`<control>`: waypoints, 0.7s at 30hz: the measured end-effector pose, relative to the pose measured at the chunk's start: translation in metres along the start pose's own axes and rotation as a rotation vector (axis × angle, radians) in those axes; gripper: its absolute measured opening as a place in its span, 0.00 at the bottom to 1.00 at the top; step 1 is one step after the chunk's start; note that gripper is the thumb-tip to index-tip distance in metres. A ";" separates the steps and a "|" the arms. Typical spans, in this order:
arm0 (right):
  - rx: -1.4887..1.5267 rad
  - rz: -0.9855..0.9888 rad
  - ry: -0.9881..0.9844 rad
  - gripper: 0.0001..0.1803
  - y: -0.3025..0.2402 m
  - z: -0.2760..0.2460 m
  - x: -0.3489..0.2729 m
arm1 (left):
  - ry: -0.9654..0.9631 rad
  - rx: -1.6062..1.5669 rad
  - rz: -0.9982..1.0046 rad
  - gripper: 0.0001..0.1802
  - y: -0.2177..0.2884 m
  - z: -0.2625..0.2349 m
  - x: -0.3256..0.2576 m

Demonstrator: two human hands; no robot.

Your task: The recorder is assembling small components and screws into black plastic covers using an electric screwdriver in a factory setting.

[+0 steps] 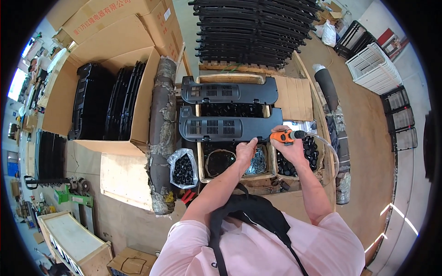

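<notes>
Head view is showing a person in a pink shirt leaning over a wooden workbench. Their right hand is gripping an orange pneumatic screwdriver, fingers wrapped closed around its body, with the tool lying sideways and its tip pointing toward the left hand. A clear air hose is looping away from the tool's rear, out past the right knuckles. Their left hand is pinching closed at the lower edge of the near black plastic panel, fingertips meeting just beside the screwdriver's tip; what they are holding there is too small to tell. That panel is lying flat just beyond both sets of fingers, spanning the wooden tray. A second black panel is resting farther out beyond the first. Below the left fingers, a tray compartment is holding silvery screws; under the right wrist, another is holding small black parts. Well off to the left of the left fingers, a clear bag of black pieces is sitting by a wrapped roll, and an open cardboard box is holding more black panels.
</notes>
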State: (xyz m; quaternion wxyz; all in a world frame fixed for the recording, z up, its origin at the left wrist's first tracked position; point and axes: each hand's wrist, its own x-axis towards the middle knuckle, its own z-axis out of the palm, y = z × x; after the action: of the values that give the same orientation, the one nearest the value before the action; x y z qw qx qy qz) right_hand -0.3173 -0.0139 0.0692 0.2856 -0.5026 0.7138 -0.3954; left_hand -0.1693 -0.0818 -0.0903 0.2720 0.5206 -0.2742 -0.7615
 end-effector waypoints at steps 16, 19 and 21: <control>0.416 -0.045 0.142 0.29 -0.014 -0.010 -0.036 | -0.254 -0.171 -0.165 0.17 0.006 -0.033 -0.011; 0.513 0.027 0.178 0.29 -0.009 -0.009 -0.050 | -0.253 -0.288 -0.248 0.14 0.014 -0.044 -0.026; 0.523 0.043 0.191 0.29 -0.003 -0.005 -0.052 | -0.282 -0.274 -0.226 0.13 0.016 -0.048 -0.034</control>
State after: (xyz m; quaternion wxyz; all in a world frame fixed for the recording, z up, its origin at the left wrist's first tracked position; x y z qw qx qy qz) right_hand -0.3025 0.0358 0.0752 0.3454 -0.3571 0.6218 -0.6055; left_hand -0.1112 -0.0753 -0.0720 0.2118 0.3946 -0.1434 -0.8826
